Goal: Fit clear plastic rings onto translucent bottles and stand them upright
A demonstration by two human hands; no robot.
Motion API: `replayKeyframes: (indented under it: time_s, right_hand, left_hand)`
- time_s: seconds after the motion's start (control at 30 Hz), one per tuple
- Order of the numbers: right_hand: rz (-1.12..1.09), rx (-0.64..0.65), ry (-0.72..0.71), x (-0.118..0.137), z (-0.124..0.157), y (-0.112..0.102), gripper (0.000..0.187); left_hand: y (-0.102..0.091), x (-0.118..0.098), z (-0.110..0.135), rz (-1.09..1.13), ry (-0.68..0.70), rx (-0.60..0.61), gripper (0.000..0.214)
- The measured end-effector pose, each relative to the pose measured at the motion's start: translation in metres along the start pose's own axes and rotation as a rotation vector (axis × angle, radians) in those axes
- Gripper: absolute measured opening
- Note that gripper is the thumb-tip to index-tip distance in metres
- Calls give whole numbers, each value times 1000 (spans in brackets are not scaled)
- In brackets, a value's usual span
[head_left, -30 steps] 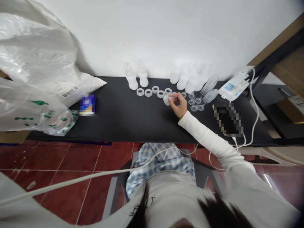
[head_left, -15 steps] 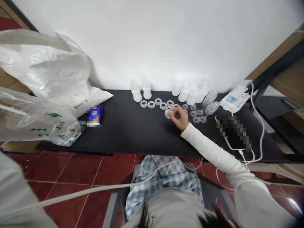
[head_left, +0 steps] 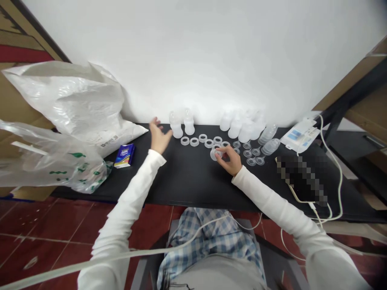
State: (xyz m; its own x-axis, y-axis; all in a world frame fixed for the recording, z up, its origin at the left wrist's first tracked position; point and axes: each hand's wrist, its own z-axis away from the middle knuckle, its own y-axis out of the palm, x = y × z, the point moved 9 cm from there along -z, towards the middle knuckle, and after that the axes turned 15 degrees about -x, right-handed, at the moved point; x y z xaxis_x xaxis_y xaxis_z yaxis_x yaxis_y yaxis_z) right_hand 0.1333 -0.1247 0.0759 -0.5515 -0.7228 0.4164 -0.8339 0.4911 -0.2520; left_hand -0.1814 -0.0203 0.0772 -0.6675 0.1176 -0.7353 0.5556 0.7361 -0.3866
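My right hand [head_left: 230, 159] rests on the black table [head_left: 187, 177], fingers pinched round a small translucent white cap [head_left: 215, 154]. My left hand [head_left: 159, 136] hovers open over the table, fingers spread, just left of two capped translucent bottles [head_left: 181, 123] standing at the wall. A row of white plastic rings [head_left: 201, 141] lies between the two hands. Right of the cap lie several clear teats [head_left: 250, 151], and behind them a cluster of white bottles [head_left: 242, 123] stands by the wall.
Big plastic bags [head_left: 60, 133] fill the table's left end, with a small blue packet [head_left: 124, 156] beside them. A phone [head_left: 302, 179] on a white cable and a white-blue pack [head_left: 298, 131] lie at the right. A dark shelf frame [head_left: 356, 88] stands further right.
My left arm has come into view and reached toward the two bottles at the wall. My right hand still grips the cap at the same spot. The camera tilted up.
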Motion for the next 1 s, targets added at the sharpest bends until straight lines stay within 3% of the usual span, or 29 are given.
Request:
replayKeyframes:
  time_s: [0.1, 0.27, 0.33, 0.43, 0.53, 0.6, 0.67, 0.73, 0.83, 1.0]
  right_hand:
    - [14, 22, -14, 1, 0, 2, 14]
    - [33, 21, -128, 9, -2, -1, 13]
    - [50, 28, -145, 9, -3, -2, 13]
    - [80, 53, -139, 6, -3, -3, 14]
    - [103, 50, -159, 7, -3, -5, 14]
    - [104, 29, -190, 11, -3, -8, 13]
    - [101, 19, -223, 15, -2, -8, 12]
    - [103, 36, -233, 16, -1, -6, 12]
    - [86, 59, -208, 14, 1, -5, 12]
    - [73, 46, -182, 12, 0, -9, 12]
  left_hand:
    - [36, 13, 14, -130, -86, 130, 92]
    - [71, 22, 8, -305, -81, 207, 55]
    - [74, 24, 0, -325, -86, 208, 48]
    - [70, 25, -4, -293, -130, 160, 55]
    - [50, 19, 7, -280, -197, -9, 66]
    - [44, 3, 20, -251, -131, -60, 52]
    - [57, -21, 34, -170, 10, 73, 25]
    - [76, -40, 47, -106, 118, 252, 12]
    - [99, -53, 53, -149, 192, 388, 16]
    - [120, -44, 44, -285, 139, 419, 31]
